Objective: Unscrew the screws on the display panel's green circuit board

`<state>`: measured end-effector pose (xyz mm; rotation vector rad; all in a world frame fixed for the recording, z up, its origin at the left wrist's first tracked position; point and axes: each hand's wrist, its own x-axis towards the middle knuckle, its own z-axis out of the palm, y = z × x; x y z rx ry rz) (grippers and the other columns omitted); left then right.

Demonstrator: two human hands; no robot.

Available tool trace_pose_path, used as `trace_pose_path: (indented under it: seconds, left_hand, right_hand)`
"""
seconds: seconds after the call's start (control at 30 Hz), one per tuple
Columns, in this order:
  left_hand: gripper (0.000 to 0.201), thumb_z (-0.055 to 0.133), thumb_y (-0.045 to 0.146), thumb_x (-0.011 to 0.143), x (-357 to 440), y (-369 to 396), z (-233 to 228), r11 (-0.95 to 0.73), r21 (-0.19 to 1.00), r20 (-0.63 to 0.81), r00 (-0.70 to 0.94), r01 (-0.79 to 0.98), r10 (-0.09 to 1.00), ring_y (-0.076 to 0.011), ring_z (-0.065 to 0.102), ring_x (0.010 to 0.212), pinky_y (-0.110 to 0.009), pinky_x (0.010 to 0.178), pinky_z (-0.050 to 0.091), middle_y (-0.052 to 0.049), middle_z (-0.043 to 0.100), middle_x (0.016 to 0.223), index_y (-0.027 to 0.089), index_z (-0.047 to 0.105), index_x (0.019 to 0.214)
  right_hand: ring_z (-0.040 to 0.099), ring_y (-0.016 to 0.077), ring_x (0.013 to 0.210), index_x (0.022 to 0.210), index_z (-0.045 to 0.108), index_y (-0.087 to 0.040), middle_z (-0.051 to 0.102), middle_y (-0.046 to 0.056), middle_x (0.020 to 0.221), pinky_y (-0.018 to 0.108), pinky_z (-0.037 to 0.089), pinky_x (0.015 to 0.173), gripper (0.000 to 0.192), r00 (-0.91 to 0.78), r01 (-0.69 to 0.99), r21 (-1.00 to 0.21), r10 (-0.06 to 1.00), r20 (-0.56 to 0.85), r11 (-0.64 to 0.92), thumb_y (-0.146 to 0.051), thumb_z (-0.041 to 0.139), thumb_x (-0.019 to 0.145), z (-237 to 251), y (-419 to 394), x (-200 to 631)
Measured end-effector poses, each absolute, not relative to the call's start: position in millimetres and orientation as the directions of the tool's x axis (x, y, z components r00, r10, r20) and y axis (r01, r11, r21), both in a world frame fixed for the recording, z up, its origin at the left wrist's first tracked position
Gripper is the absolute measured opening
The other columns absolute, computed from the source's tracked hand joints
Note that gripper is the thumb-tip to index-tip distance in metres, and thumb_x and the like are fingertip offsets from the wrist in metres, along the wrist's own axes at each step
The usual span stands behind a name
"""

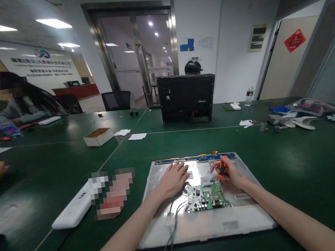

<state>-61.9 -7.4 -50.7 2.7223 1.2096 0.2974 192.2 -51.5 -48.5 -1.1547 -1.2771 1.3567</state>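
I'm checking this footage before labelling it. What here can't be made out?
Head view only:
- Screwdriver tip: hidden by the right hand, so which screw on the green circuit board it meets is unclear.
- Items beside the white case: pixelated.
- Board markings: too small.
- Person behind the black monitor back: mostly hidden.

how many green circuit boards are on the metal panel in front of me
1: the small green circuit board lies on the silver metal panel, between the left hand and the right hand holding the orange-handled screwdriver.
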Motion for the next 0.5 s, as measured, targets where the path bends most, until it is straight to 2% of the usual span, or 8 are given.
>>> trace_pose_path:
  seconds: [0.07,0.17,0.3,0.4,0.5]
  left_hand:
    - [0.043,0.031,0.039,0.101,-61,-8,-52,-0.664,0.216,0.137,0.651,0.716,0.746,-0.0276,0.037,0.134,-0.046,0.111,0.024,-0.013,0.048,0.141,0.016,0.051,0.132]
    - [0.038,0.032,0.034,0.1,-62,-6,-51,-0.656,0.291,0.2,0.626,0.697,0.754,-0.0245,0.046,0.125,-0.04,0.107,0.032,-0.011,0.056,0.132,0.017,0.054,0.126]
    - [0.03,0.038,0.03,0.097,-67,-1,-45,-0.62,0.4,0.253,0.569,0.675,0.783,-0.0239,0.058,0.103,-0.034,0.089,0.044,-0.011,0.066,0.11,0.015,0.062,0.105]
    - [0.023,0.044,0.027,0.093,-71,-1,-41,-0.593,0.435,0.268,0.531,0.677,0.804,-0.0232,0.06,0.093,-0.032,0.08,0.045,-0.009,0.068,0.097,0.016,0.064,0.093]
    - [0.016,0.052,0.022,0.088,-73,-4,-39,-0.618,0.437,0.286,0.55,0.654,0.785,-0.0229,0.06,0.092,-0.032,0.082,0.044,-0.009,0.068,0.097,0.016,0.066,0.094]
  right_hand:
    - [0.022,0.0091,0.037,0.061,0.064,-0.021,0.042,-0.002,0.043,0.027,0.01,0.041,0.063,-0.127,-0.033,-0.998,0.991,-0.045,-0.049,-0.077,0.037,0.073,-47,-52,191]
    - [0.018,0.0083,0.034,0.06,0.064,-0.02,0.038,-0.003,0.04,0.028,0.009,0.04,0.063,-0.108,-0.069,-0.996,0.993,-0.05,-0.058,-0.075,0.036,0.074,-42,-47,189]
    - [0.017,0.0079,0.032,0.06,0.064,-0.019,0.033,-0.004,0.036,0.027,0.009,0.038,0.062,-0.104,-0.139,-0.989,0.994,-0.039,-0.053,-0.072,0.036,0.075,-31,-36,180]
    - [0.015,0.0065,0.032,0.06,0.063,-0.018,0.035,-0.005,0.036,0.024,0.008,0.036,0.062,-0.13,-0.191,-0.98,0.991,-0.029,-0.054,-0.073,0.039,0.072,-26,-28,169]
    - [0.015,0.0055,0.03,0.06,0.063,-0.016,0.036,-0.006,0.035,0.022,0.009,0.035,0.062,-0.154,-0.24,-0.969,0.988,-0.019,-0.056,-0.073,0.041,0.07,-27,-21,159]
